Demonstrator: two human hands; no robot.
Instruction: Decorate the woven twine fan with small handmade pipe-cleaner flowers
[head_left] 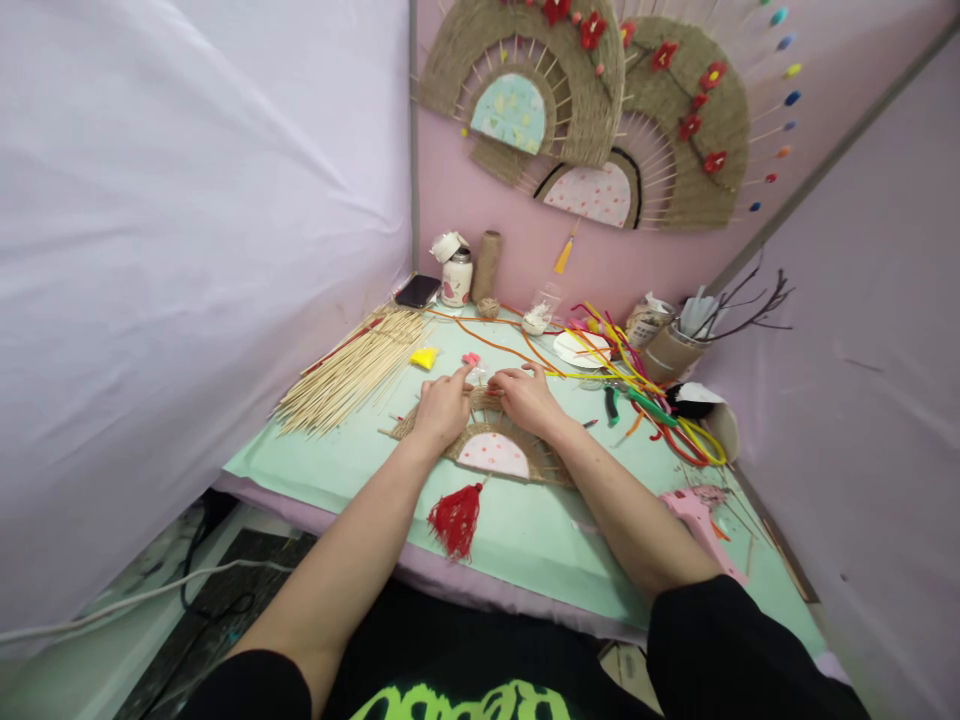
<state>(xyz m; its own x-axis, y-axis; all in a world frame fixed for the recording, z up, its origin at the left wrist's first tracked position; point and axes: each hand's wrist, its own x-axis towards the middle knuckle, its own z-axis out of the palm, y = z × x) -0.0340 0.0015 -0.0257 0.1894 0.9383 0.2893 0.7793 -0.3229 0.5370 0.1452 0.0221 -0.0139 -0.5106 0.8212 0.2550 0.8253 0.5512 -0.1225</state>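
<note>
A small woven fan [545, 465] of brown twine on thin sticks lies on the table, with a white, red-dotted half-round centre [493, 454]. From its lower edge hangs a red tassel [457, 522]. My left hand [445, 408] is closed at the fan's upper left edge, its thumb side near a pink lump [471, 359]. At the upper edge, my right hand [526, 398] has its fingers bent together, with a small red bit [491, 391] by the tips. Whatever is pinched there is too small to make out.
Thin bamboo sticks [352, 372] and a yellow packet [424, 357] lie left. Behind are a phone [418, 291], a jar [456, 278] and a twine roll [487, 266]. Right are coloured pipe cleaners [694, 440], pliers [612, 405] and a pink glue gun [697, 520]. Large fans [686, 190] hang on the wall.
</note>
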